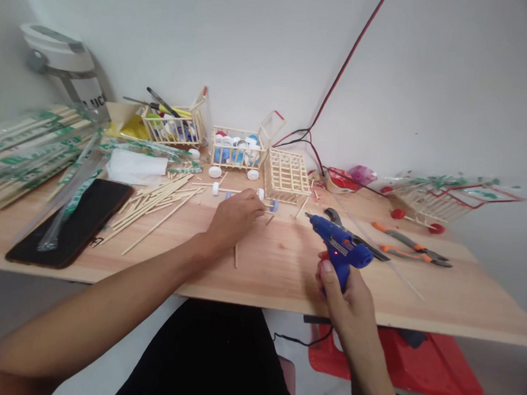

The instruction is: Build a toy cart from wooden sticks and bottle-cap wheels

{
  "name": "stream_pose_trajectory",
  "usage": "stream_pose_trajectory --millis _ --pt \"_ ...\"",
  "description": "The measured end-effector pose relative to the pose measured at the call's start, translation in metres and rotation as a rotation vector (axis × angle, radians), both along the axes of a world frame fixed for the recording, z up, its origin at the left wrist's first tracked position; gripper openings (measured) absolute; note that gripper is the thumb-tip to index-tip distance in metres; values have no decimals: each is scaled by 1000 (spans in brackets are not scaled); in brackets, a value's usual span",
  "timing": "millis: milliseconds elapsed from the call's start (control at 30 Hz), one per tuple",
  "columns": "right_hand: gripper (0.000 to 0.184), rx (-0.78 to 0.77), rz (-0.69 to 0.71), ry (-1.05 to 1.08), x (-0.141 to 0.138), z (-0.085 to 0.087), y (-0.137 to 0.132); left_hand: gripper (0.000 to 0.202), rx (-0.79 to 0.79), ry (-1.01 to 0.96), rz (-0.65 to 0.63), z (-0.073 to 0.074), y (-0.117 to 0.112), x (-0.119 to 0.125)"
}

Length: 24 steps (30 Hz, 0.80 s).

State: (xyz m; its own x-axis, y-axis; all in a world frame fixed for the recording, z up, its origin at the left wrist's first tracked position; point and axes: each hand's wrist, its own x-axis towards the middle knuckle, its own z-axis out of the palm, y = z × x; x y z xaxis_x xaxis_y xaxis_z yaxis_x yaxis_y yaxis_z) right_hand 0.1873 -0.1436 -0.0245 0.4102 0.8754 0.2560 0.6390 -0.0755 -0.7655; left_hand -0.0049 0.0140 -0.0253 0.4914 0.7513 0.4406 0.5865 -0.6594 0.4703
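My left hand [234,218] rests knuckles-up on the wooden table [276,271], fingers pinched on a thin stick axle with a bottle-cap wheel [274,205] at its end. My right hand [344,295] grips the handle of a blue hot glue gun [339,243], nozzle pointing left toward the wheel, a red light glowing on its side. An empty stick basket [287,174] stands just behind the wheel. A second axle with white wheels [215,188] lies by the left hand.
A pile of loose sticks [157,204] and a black phone [72,222] lie left, with wrapped chopsticks [25,148] beyond. Two stick carts filled with caps [237,150] stand at the wall. Pliers [412,244] and another cart frame [431,201] are on the right.
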Motion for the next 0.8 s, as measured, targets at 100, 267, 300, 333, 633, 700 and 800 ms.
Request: stream_pose_trajectory --millis 100,267,300,333,633,700,800 --pt "49 -49 0 42 3 -1 -1 19 2 31 8 0 1 0" --pt "50 -82 -32 73 7 -4 0 16 -2 30 2 -1 3 0" --pt "50 -90 -38 77 7 -4 0 16 1 21 4 -1 3 -1" --pt "51 -96 -43 79 7 -4 0 16 1 12 10 -2 4 -1" --pt "52 -122 -42 95 5 -6 1 14 -24 9 69 -3 8 -3" --pt "52 -124 -41 109 4 -7 1 14 -25 14 63 -3 8 -3" --pt "51 -115 -48 119 4 -8 0 14 -10 30 59 -2 6 -3"
